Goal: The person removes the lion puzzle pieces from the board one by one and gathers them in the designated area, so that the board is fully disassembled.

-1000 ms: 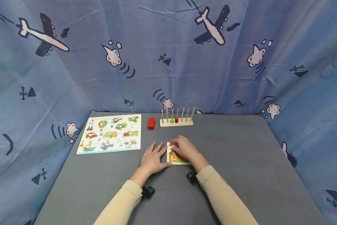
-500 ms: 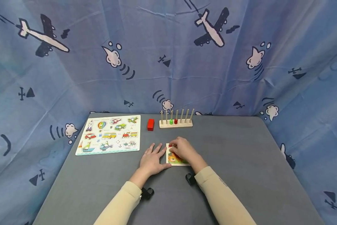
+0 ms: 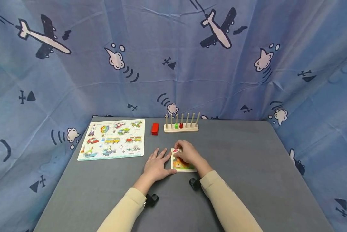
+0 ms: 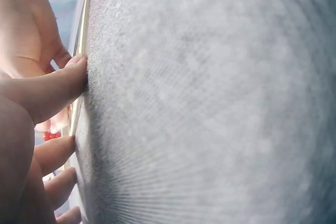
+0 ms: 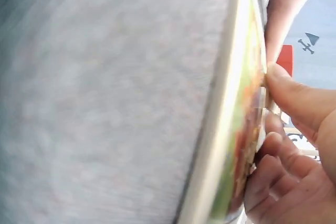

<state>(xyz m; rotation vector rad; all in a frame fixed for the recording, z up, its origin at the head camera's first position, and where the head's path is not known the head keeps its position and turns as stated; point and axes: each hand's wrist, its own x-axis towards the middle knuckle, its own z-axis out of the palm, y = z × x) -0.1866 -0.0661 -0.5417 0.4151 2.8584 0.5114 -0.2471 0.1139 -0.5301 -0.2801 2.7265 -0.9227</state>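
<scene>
A small square jigsaw puzzle board (image 3: 177, 165) with a lion picture lies flat on the table in the head view. My left hand (image 3: 156, 167) rests at its left side, fingers spread, with the thumb at the near left corner. In the left wrist view, the thumb and fingertips press along the board's edge (image 4: 83, 19). Over the board's upper part, my right hand (image 3: 189, 154) has its thumb and fingers bent together and covers much of the picture. The right wrist view shows a thin puzzle piece (image 5: 264, 98) pinched between that thumb and the fingers, close against the board's face.
At the back left lies a larger vehicle puzzle board (image 3: 110, 138). Behind the hands are a red block (image 3: 155, 129) and a wooden peg rack (image 3: 187, 128) bearing a green ring and a red ring. A patterned curtain (image 3: 150, 58) hangs behind the grey table (image 3: 237, 154).
My right fingers have shifted slightly at the board's top, and a bit more of its upper left corner shows. The left hand keeps its place at the edge.
</scene>
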